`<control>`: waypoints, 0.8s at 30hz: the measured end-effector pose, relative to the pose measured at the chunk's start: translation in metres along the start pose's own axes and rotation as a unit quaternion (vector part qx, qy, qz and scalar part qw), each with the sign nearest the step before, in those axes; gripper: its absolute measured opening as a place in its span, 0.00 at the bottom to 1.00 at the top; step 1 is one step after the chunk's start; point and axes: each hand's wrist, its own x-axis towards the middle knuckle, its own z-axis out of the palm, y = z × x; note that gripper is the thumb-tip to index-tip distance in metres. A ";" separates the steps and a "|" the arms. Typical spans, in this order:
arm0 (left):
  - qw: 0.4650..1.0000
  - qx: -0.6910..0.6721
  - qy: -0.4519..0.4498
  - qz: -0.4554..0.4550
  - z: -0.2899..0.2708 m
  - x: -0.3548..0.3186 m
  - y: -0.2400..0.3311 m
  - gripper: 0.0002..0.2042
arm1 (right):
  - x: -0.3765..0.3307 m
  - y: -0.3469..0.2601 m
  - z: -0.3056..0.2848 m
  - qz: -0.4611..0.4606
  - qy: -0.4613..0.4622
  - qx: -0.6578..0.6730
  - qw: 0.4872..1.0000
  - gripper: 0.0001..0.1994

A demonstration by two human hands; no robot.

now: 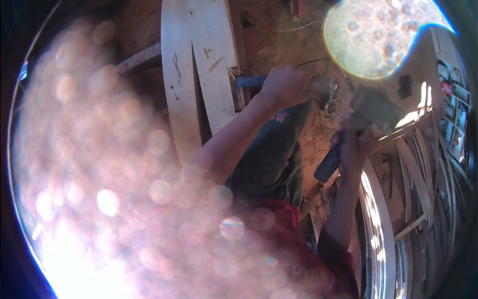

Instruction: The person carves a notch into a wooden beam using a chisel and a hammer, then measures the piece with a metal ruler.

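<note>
My left hand (pixel 286 85) is closed around a chisel (pixel 251 80). The chisel's bluish blade points left, its tip at the right edge of a pale wooden plank (pixel 215 60), where splinters stick out. Its handle end shows to the right of my fist. In my right hand (pixel 354 142) is a mallet (pixel 377 109) with a dark blocky head and a black handle. The mallet head hangs to the right of the chisel's handle end, apart from it. A long narrow gap runs down the pale wood beside the plank.
Curved wooden strips (pixel 418 174) lie in a heap at the right. Small items sit on a shelf or rack (pixel 453 109) at the far right. A thin cord (pixel 331 107) lies on the brown ground (pixel 279 42). Bright glare and blurred spots hide the left and lower left.
</note>
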 end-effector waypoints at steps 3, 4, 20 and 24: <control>0.999 -0.005 0.041 0.002 0.006 -0.003 -0.002 0.18 | 0.005 -0.013 -0.006 0.028 -0.047 -0.059 0.997 0.11; 0.999 -0.002 0.041 0.003 0.003 -0.003 -0.001 0.18 | 0.007 -0.017 -0.010 0.028 -0.073 -0.103 0.992 0.10; 0.974 0.069 -0.211 0.035 0.010 0.012 0.008 0.16 | -0.013 0.028 -0.021 0.023 0.009 0.062 0.998 0.10; 0.997 -0.004 -0.075 0.001 -0.031 -0.038 0.038 0.15 | -0.032 0.054 -0.025 0.043 0.011 0.057 0.997 0.10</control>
